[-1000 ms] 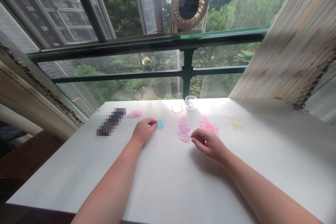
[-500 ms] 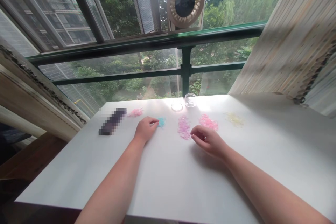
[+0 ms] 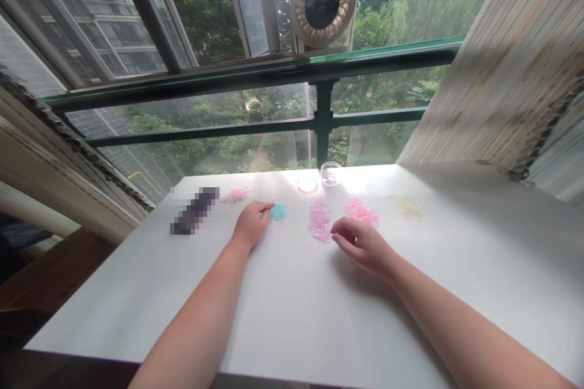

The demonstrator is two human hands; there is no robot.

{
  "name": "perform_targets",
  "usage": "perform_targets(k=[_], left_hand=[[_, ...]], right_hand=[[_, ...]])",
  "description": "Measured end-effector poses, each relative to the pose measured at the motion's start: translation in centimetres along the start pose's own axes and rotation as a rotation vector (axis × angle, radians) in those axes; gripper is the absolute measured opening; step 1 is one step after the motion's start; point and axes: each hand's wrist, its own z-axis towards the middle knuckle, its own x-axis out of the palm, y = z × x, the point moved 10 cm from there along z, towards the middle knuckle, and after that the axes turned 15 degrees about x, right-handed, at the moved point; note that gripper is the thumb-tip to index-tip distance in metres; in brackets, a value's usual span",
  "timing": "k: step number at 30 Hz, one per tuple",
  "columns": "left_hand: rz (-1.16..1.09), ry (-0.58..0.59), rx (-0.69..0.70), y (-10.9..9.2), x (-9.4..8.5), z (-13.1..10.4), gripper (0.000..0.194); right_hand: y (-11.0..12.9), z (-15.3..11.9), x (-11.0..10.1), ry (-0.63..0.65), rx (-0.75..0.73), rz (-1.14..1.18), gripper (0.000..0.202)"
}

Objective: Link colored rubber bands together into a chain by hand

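A purple pile [image 3: 320, 223] of thin strands is spread on the white surface [image 3: 274, 316]. Its right edge is approached closely by the fingertips of the right hand [image 3: 362, 244], whose grip is loosely curled with thumb and fingers brought near each other; whether a strand is held cannot be told. To the left of the purple pile, the edge of a turquoise pile [image 3: 280, 213] is reached by the left hand [image 3: 251, 223]; its grip is narrowed, the index finger being stretched out above the thumb, and whether anything is pinched cannot be made out. Farther left of the purple pile, a light pink pile [image 3: 234, 195] is seen. Just right of the purple pile, a bright pink pile [image 3: 362, 211] is partly hidden by the right hand, and well to its right a yellow pile [image 3: 409, 207] is scattered. Beyond the purple pile, a clear round lid [image 3: 307, 186] is laid beside a clear jar [image 3: 331, 175].
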Motion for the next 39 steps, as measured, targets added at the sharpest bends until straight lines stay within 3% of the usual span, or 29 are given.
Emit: perform_targets(k=[4,15,26,32,35,39], left_hand=[[0.016,-0.014,-0.029,0.7,-0.2,0.0,0.035],[0.257,0.024,-0.310,4.9,-1.0,-1.3,0.032],[0.312,0.080,-0.403,5.5,-0.7,-1.4,0.044],[0.319,0.047,-0.410,5.1,-0.7,-1.6,0.045],[0.344,-0.018,-0.404,4.8,-1.8,-1.6,0.044],[0.413,-0.132,-0.428,6.1,-5.6,-1.8,0.048]], right_hand=[[-0.1,0.0,0.0,0.002,0.001,-0.009,0.007],[-0.5,0.0,0.3,0.018,0.002,-0.059,0.011],[-1.2,0.4,-0.3,-0.012,0.046,-0.074,0.014],[-1.3,0.4,-0.3,-0.012,0.030,-0.075,0.019],[-1.6,0.5,-0.5,-0.028,0.020,-0.055,0.022],[-1.8,0.7,-0.3,-0.014,0.009,-0.076,0.023]])
